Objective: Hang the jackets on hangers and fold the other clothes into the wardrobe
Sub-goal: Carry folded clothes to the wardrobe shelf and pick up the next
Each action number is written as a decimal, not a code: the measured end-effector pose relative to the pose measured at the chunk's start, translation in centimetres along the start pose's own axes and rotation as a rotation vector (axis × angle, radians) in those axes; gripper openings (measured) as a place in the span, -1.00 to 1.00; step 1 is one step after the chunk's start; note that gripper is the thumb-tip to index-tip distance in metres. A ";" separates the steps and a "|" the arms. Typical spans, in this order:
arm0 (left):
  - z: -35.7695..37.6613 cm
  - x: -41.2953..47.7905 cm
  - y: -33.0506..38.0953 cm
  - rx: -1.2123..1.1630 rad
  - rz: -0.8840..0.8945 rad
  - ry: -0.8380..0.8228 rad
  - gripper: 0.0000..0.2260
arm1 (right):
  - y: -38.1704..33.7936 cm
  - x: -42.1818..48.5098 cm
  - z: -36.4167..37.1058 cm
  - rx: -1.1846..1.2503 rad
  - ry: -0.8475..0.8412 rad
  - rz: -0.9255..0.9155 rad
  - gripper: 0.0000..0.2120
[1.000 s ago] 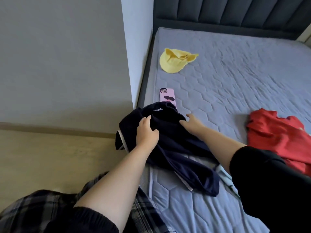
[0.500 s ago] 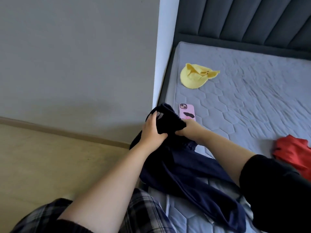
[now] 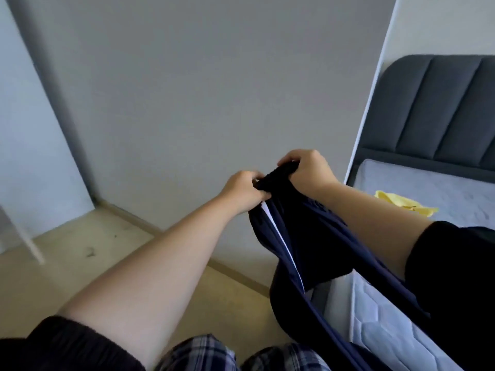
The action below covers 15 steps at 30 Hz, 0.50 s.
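A home bedroom: padded headboard [image 3: 439, 108], quilted mattress [image 3: 417, 188], plain walls, wooden floor [image 3: 80, 263].

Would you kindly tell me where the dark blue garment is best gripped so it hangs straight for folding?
Probably by its thick top band, from above, one hand at each end. The left hand and right hand grip that band bunched between them, and the dark blue garment hangs loose below, so the band is the edge that carries it.
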<state>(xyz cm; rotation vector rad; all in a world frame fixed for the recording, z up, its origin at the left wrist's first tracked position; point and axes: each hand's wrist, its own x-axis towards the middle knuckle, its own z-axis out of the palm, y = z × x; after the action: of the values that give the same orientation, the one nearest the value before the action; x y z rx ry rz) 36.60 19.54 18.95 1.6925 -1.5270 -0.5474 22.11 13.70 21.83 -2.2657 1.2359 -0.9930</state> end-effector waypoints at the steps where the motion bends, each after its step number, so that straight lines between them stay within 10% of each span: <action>1: -1.9 -0.2 0.7 -0.011 -0.007 0.051 -0.78 | -2.3 0.9 0.1 0.048 0.029 -0.025 -0.65; 15: -29.6 -4.5 11.7 0.149 0.060 0.733 -0.92 | -28.6 7.1 -5.3 0.092 0.323 -0.605 -0.70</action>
<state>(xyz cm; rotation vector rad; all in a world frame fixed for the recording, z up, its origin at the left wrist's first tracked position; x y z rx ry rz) 50.62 31.76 45.17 1.6843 -1.0843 0.2214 37.25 23.36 45.71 -2.5246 0.5772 -1.6390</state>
